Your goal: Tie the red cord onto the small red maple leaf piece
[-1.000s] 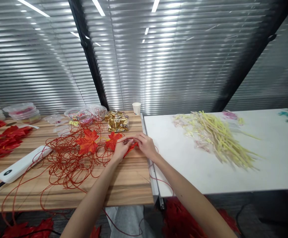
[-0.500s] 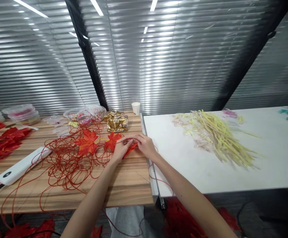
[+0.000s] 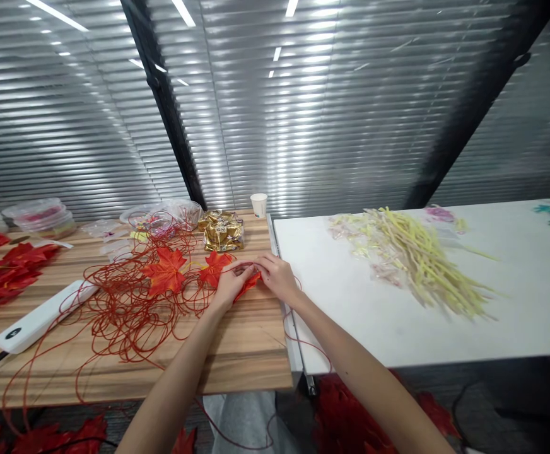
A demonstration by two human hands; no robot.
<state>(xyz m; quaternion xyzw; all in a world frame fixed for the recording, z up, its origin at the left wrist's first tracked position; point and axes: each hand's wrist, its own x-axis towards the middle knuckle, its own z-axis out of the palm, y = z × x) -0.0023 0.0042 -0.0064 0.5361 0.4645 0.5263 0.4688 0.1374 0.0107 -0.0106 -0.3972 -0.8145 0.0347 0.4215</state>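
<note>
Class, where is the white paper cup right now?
In the head view, the white paper cup stands at the wooden table's far right corner, just right of the gold packets.

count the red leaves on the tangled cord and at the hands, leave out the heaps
3. The first leaf lies on the tangled red cord, the second leaf beside the left hand, the third leaf between that hand and the right hand. More may be hidden underneath.

Brightly lit from overhead, with white glare streaking the blinds [image 3: 303, 126]; dim below the surface [image 3: 237, 372], softly blurred and stretched toward the edges.
</note>
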